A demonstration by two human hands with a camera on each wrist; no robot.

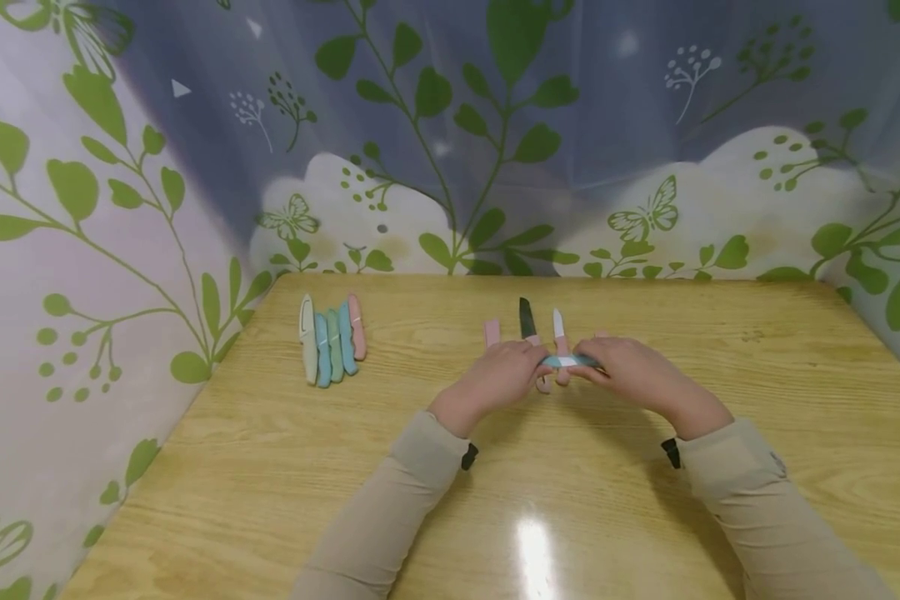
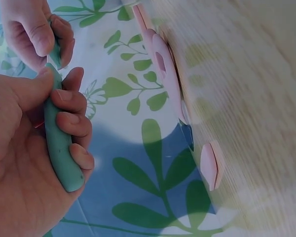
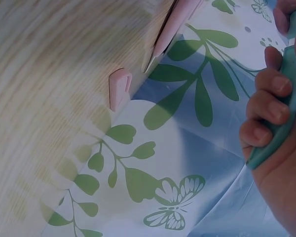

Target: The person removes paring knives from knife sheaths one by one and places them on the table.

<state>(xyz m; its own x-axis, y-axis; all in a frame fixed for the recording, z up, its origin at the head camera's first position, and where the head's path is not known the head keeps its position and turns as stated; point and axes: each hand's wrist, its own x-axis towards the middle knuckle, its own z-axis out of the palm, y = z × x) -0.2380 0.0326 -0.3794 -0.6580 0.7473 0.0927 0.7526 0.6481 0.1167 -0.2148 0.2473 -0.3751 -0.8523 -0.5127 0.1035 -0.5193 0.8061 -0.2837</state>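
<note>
Both hands meet above the table over a teal knife. My left hand (image 1: 491,375) grips its teal handle (image 2: 61,138), the fingers curled round it in the left wrist view. The teal sheath (image 3: 289,66) lies in the curled fingers of my right hand (image 1: 645,375). Between the hands shows a short stretch of white blade (image 1: 567,362). Behind and partly below them lie a pink-handled knife with a black blade (image 1: 527,317) and another with a white blade (image 1: 558,321). Their handles are partly hidden by the hands.
A pink sheath (image 1: 492,332) lies beyond the left hand, and another pink sheath (image 1: 602,334) shows behind the right. To the left, several sheathed knives (image 1: 335,343) in cream, blue, green and pink lie side by side. A patterned curtain (image 1: 450,225) borders the table's far edge.
</note>
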